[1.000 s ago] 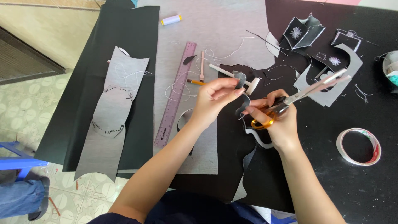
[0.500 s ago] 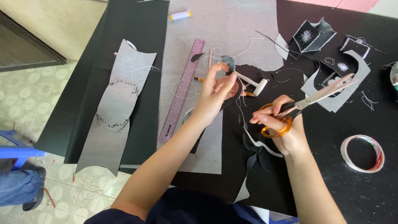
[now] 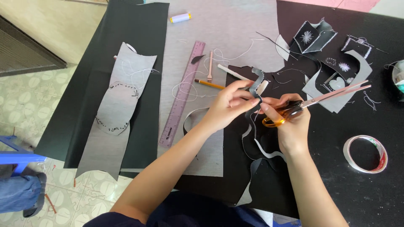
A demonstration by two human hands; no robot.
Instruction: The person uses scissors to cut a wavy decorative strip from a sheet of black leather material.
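Two hands work over a black table point(image 3: 370, 197). The left hand point(image 3: 229, 105) pinches one small grey fabric piece point(image 3: 255, 84) with a stitched edge between thumb and fingertips point(image 3: 252, 101), holding it just above the fingers. The right hand point(image 3: 288, 122) has its fingers curled through the orange handles of one pair of scissors point(image 3: 313, 103); the blades point away to the right and lie almost closed. The two hands touch at the fingertips, and the fabric piece sits right between them.

Below the fingers one long curling grey strip point(image 3: 259, 145) trails down over a sheet of black fabric point(image 3: 235, 168). Just beyond the left fingers lie one yellow pencil point(image 3: 209, 84), one white stick point(image 3: 233, 72) and one small pronged tool point(image 3: 209, 67). Farther left of them lies one purple ruler point(image 3: 183, 92) on a large grey sheet point(image 3: 227, 29), then one grey panel with a stitched oval point(image 3: 115, 109). Far beyond the fingers sits one spool of thread point(image 3: 180, 17). To the right of the right hand lies one roll of tape point(image 3: 365, 153). Beyond the scissor tips are several embroidered scraps point(image 3: 313, 35), too jumbled to count. Loose threads lie about the grey sheet.
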